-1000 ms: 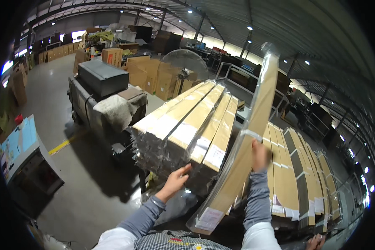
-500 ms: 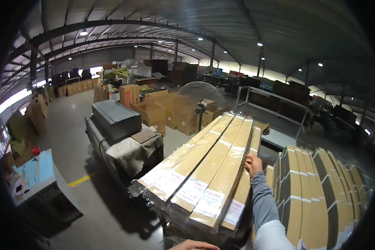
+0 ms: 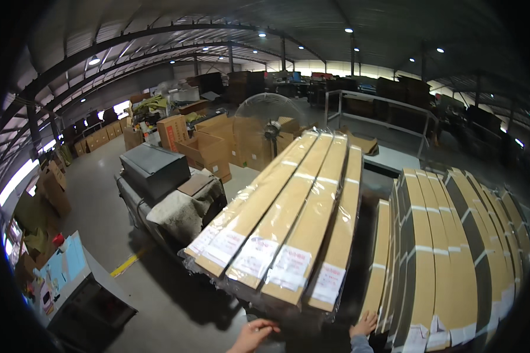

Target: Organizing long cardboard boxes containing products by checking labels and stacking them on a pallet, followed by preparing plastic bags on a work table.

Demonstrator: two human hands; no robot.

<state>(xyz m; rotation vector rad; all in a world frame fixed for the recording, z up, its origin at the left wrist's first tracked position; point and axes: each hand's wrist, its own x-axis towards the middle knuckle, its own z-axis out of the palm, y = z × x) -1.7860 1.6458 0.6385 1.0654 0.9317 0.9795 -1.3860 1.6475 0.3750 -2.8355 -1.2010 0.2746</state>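
Long, narrow brown cartons [image 3: 300, 217] wrapped in clear plastic lie side by side on a stack before me, white labels at their near ends. Below those ends, my left hand [image 3: 256, 334] is at the lower edge, fingers loosely bent and thumb apart, with nothing visible in it. My right hand [image 3: 365, 323] rests its spread fingers at the near end of another long carton [image 3: 378, 259], on the right beside the wrapped stack. Next to it stand several more long cartons [image 3: 430, 253] bound with white bands, dark strips between some of them.
A cart with a grey metal box [image 3: 154, 170] and a pale cloth [image 3: 182, 215] stands left of the stack. Beyond are open cardboard boxes [image 3: 203, 154], a round fan [image 3: 271, 126] and a metal-railed platform [image 3: 388, 157]. A small table [image 3: 70, 265] is at the lower left.
My right hand has left the side of the wrapped stack and come down toward me to the carton on the right. My left hand shows more at the lower edge. The view has shifted.
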